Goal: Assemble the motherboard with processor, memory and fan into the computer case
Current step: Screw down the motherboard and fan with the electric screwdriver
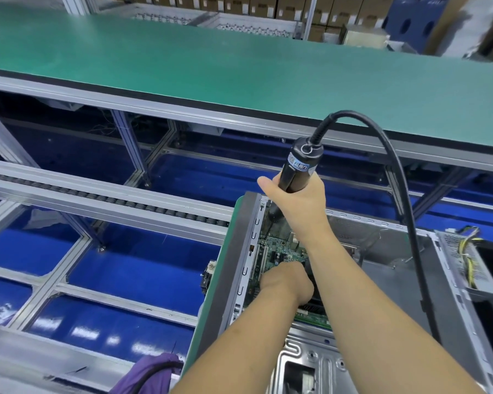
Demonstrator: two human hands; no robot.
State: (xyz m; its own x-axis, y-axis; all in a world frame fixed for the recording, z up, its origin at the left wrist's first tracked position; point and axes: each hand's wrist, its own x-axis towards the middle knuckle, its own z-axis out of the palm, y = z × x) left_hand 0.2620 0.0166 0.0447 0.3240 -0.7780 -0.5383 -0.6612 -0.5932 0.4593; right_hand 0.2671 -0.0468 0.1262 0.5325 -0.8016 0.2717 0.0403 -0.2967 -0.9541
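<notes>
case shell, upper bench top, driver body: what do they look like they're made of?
Computer case: looks like bare sheet steel, dull grey with stamped slots and folded edges.
Upper bench top: matte green mat, probably rubber or vinyl, with a dark edge on an aluminium-looking frame.
Electric screwdriver, gripped by the right hand: glossy black housing, likely plastic; its cable looks rubber-sheathed.

Both hands occupy the case (382,268) opening: the right hand (299,206) with driver (298,169) over the board (282,248), the left hand (286,280) beside it. The cable (404,189) arcs across the right side. The green belt (211,69) beyond lies bare.
</notes>
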